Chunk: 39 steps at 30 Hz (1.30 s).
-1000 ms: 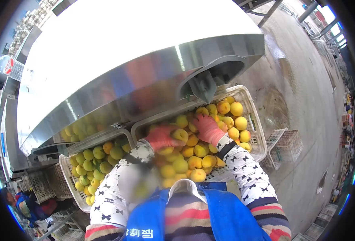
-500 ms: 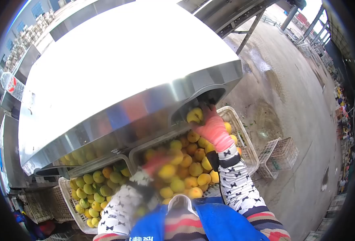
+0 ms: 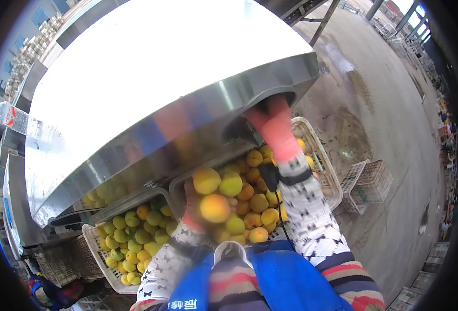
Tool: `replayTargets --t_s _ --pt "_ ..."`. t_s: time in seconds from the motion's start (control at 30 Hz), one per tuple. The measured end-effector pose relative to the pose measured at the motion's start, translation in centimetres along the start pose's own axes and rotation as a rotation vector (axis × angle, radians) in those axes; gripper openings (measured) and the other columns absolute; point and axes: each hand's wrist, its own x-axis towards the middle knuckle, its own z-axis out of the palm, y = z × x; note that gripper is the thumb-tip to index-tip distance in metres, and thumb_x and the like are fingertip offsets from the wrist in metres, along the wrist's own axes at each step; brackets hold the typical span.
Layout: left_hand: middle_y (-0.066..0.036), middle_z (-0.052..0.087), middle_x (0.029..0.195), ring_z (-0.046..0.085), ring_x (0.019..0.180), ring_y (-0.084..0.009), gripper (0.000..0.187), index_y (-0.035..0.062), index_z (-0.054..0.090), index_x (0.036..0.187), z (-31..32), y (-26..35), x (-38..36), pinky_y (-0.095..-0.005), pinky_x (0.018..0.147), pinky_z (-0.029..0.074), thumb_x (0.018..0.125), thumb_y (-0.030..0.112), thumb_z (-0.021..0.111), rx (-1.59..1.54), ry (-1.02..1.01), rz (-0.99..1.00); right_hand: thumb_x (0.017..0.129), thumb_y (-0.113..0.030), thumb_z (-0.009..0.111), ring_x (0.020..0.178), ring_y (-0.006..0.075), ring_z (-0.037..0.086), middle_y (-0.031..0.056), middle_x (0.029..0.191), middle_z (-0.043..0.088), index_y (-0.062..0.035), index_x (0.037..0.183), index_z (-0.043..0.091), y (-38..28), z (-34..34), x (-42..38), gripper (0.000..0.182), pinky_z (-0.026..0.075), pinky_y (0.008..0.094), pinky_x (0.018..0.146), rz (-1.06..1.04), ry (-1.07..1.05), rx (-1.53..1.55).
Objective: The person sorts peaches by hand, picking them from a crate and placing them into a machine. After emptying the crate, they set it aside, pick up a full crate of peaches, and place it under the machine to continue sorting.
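Note:
My left hand [image 3: 191, 206], in a pink glove, is raised above the right-hand fruit crate [image 3: 331, 177]. It cradles several yellow peaches [image 3: 206, 181], which look larger than those below; its fingers are partly hidden by them. My right hand [image 3: 271, 119], also gloved in pink, reaches into the dark opening [image 3: 242, 128] at the front edge of the metal table [image 3: 187, 106]. The table's lip hides its fingertips, so whatever is in them does not show. Orange-yellow peaches [image 3: 253, 218] fill the crate between my arms.
A second crate [image 3: 100, 259] of greener peaches stands to the left, under the table edge. A plastic bottle [image 3: 15, 118] lies on the table's far left. Crates [image 3: 366, 184] sit on the concrete floor at right. A person in blue [image 3: 50, 294] is at lower left.
My left hand has come up from the crate with peaches in it. My right hand has moved deeper into the opening, and the peach beside it is out of sight.

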Motion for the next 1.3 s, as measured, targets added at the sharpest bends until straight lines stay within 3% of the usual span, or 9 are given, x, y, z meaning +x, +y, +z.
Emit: replayTargets --t_s 0.07,0.13,0.33,0.43,0.57,0.67,0.83,1.17,1.3 --pt "-0.017 0.057 0.125 0.065 0.084 -0.0395 0.099 0.0161 0.045 0.141 -1.3 -0.2 0.5 -0.0518 0.076 0.053 0.074 0.089 0.044 -0.136 -0.085 -0.013 0.074 -0.027 0.079 0.108 0.0342 0.060 0.0192 0.120 0.061 -0.0008 0.125 0.059 -1.5 -2.6 -5.2 0.060 0.049 0.0398 0.091 -0.022 0.039 0.290" --pt "-0.017 0.065 0.102 0.067 0.088 -0.0264 0.060 0.0046 0.054 0.124 2.7 1.6 0.5 -0.0427 0.073 0.057 0.091 0.055 0.052 0.172 -0.142 -0.020 0.073 -0.020 0.082 0.113 0.0309 0.057 0.0176 0.126 0.058 -0.0031 0.132 0.055 -1.6 -2.3 -9.7 0.068 0.047 0.0388 0.096 0.043 -0.264 0.578" --pt "-0.021 0.061 0.113 0.065 0.094 -0.0359 0.103 0.0063 0.038 0.145 5.4 0.3 2.1 -0.0482 0.082 0.055 0.076 0.080 0.056 0.054 -0.100 0.091 0.072 -0.031 0.087 0.127 0.0244 0.048 0.0161 0.136 0.052 -0.0024 0.145 0.041 -0.2 -2.1 -11.5 0.091 0.038 0.0355 0.108 0.009 -0.480 0.686" --pt "-0.011 0.059 0.115 0.062 0.096 -0.0241 0.080 0.0064 0.044 0.139 4.2 1.3 0.8 -0.0379 0.080 0.053 0.079 0.053 0.069 0.337 -0.205 0.102 0.075 -0.036 0.083 0.124 0.0231 0.050 0.0139 0.135 0.053 -0.0008 0.142 0.044 0.1 -2.4 -11.5 0.085 0.040 0.0346 0.106 0.162 -0.495 0.934" --pt "-0.011 0.061 0.113 0.062 0.093 -0.0217 0.080 0.0046 0.046 0.137 5.6 1.4 0.5 -0.0360 0.079 0.053 0.079 0.056 0.069 0.366 -0.213 0.159 0.080 -0.033 0.080 0.120 0.0219 0.052 0.0151 0.132 0.054 0.0068 0.142 0.041 -1.5 -4.1 -11.1 0.084 0.040 0.0339 0.105 0.402 -0.541 1.155" --pt "-0.019 0.064 0.109 0.067 0.094 -0.0302 0.088 -0.0003 0.044 0.138 3.0 0.9 1.6 -0.0438 0.082 0.057 0.083 0.065 0.064 0.099 -0.186 0.124 0.078 -0.038 0.081 0.112 0.0226 0.056 0.0117 0.123 0.059 0.0006 0.127 0.057 0.3 -2.1 -10.5 0.066 0.044 0.0345 0.099 0.259 -0.220 0.995" --pt "-0.016 0.066 0.107 0.067 0.090 -0.0250 0.069 0.0021 0.056 0.125 3.4 0.2 0.9 -0.0379 0.080 0.057 0.089 0.060 0.061 0.176 0.102 0.054 0.080 -0.041 0.074 0.108 0.0422 0.055 0.0253 0.123 0.054 -0.0003 0.129 0.054 2.1 1.3 -5.5 0.066 0.047 0.0479 0.092 -0.168 0.103 -0.286" --pt "-0.007 0.063 0.120 0.060 0.107 -0.0151 0.051 0.0022 0.053 0.133 -1.9 -0.4 3.8 -0.0303 0.092 0.050 0.093 0.030 0.067 1.228 0.110 0.566 0.081 -0.029 0.072 0.103 0.0380 0.059 0.0214 0.113 0.060 -0.0004 0.121 0.057 1.2 1.5 -2.7 0.052 0.048 0.0450 0.090 -0.078 0.119 0.104" --pt "-0.007 0.062 0.122 0.059 0.108 -0.0164 0.053 0.0023 0.052 0.135 5.5 1.2 2.9 -0.0312 0.095 0.048 0.092 0.029 0.066 0.966 0.028 0.483 0.076 -0.020 0.076 0.108 0.0329 0.060 0.0165 0.116 0.061 -0.0004 0.127 0.055 -2.3 -2.0 -9.2 0.059 0.047 0.0444 0.092 -0.119 -0.254 0.421"
